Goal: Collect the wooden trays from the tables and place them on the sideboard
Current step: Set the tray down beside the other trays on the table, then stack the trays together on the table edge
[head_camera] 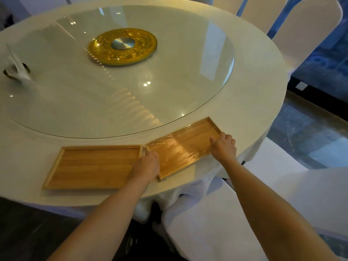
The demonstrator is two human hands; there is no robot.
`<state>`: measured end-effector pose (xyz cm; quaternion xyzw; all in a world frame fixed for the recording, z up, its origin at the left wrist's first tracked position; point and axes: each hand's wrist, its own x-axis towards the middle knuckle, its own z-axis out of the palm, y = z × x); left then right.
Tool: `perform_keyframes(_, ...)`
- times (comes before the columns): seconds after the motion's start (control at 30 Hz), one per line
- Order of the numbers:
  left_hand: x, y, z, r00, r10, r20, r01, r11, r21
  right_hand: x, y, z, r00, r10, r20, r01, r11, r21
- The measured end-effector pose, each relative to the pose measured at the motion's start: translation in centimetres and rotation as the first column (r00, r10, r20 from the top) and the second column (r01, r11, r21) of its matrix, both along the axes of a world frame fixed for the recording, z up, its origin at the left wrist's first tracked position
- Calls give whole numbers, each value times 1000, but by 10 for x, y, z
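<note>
Two flat wooden trays lie side by side on the near rim of a round white table (259, 87). The left tray (90, 166) is bare wood. The right tray (184, 147) is angled and covered in shiny plastic film. My left hand (147, 165) grips the right tray's near-left end, overlapping the left tray's right edge. On the same tray's far-right end sits my right hand (224, 146), fingers curled over the rim. The tray rests on the tablecloth.
A glass turntable (169, 76) with a gold centre disc (122, 46) fills the table's middle. A napkin holder (16, 69) stands at the left edge. White-covered chairs stand below me (216, 213) and at the back right (305, 29). Dark floor lies to the right.
</note>
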<state>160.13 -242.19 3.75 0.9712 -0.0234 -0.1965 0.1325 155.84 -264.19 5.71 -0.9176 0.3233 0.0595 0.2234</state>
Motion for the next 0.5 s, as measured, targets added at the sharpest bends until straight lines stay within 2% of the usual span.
perform_keyframes(0.13, -1, -6, -13, 993, 68, -101, -64, 997, 51, 9, -16, -12, 1000, 12, 0, -12, 998, 62)
perform_keyframes(0.23, 0, -8, -17, 974, 181, -137, -181, 983, 13, 14, -26, -20, 1000, -5, -8, 5, 998, 65)
perform_keyframes(0.3, 1, -12, -18, 967, 200, -160, -199, 980, 25, 17, -30, -24, 999, -42, -12, 43, 993, 110)
perform_keyframes(0.5, -3, -16, -20, 974, 200, -104, -196, 979, 47, 20, -20, -33, 994, -104, 24, 101, 991, 91)
